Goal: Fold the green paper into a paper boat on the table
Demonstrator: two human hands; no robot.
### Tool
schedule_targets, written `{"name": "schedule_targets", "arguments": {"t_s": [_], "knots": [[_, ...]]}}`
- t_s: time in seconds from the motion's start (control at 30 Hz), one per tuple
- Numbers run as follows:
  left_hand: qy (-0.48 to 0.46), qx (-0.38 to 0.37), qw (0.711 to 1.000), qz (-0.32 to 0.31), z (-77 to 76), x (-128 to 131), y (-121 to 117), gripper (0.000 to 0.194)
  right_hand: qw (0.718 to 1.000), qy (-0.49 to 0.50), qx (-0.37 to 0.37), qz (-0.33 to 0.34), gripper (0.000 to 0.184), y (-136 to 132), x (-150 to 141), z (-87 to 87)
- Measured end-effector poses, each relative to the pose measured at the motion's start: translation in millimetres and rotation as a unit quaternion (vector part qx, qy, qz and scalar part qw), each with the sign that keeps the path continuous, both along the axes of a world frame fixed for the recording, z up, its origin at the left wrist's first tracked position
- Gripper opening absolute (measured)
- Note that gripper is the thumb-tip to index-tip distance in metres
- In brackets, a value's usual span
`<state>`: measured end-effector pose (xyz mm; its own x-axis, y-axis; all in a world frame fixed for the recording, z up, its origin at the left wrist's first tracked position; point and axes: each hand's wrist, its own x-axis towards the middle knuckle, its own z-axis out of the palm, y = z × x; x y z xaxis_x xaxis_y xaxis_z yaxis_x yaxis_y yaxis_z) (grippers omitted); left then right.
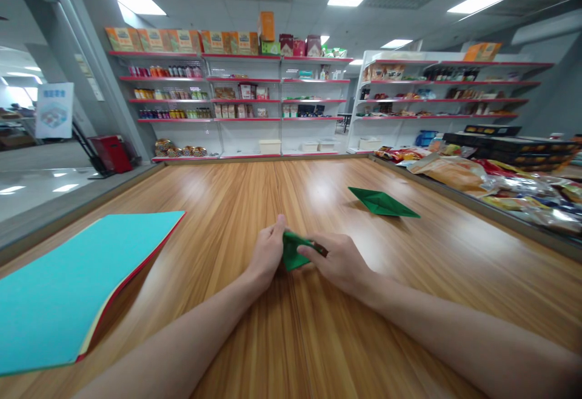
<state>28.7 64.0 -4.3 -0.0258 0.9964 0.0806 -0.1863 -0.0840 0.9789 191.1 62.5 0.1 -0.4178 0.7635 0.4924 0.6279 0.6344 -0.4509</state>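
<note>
A small folded piece of green paper [292, 257] is held just above the wooden table [218, 205]. My left hand [267, 250] grips its left side, thumb pointing up along the edge. From the right, my right hand [339, 261] pinches the paper with the thumb on its near face; the other fingers are partly hidden behind it. Farther back and to the right lies a folded green paper boat [382, 202], pointed at both ends, touched by neither hand.
A stack of coloured paper sheets [91, 271], turquoise on top, lies at the left. Packaged snacks [459, 174] and dark boxes [509, 150] are piled beyond the table's right edge. Shelves with goods [245, 99] stand behind the table.
</note>
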Motion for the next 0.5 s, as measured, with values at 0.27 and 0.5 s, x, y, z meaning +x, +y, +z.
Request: {"name": "schedule_targets", "arguments": {"t_s": [0.27,0.5], "knots": [[-0.076,0.006,0.991,-0.112,1.7,3.1,-6.8,0.050,0.987,0.138,-0.015,-0.081,0.054,6.1,1.7,-3.3],[-0.108,0.011,0.990,-0.093,-3.7,-3.6,0.2,0.034,0.948,0.178,-0.258,0.062,0.066,5.8,2.3,-8.8]]}}
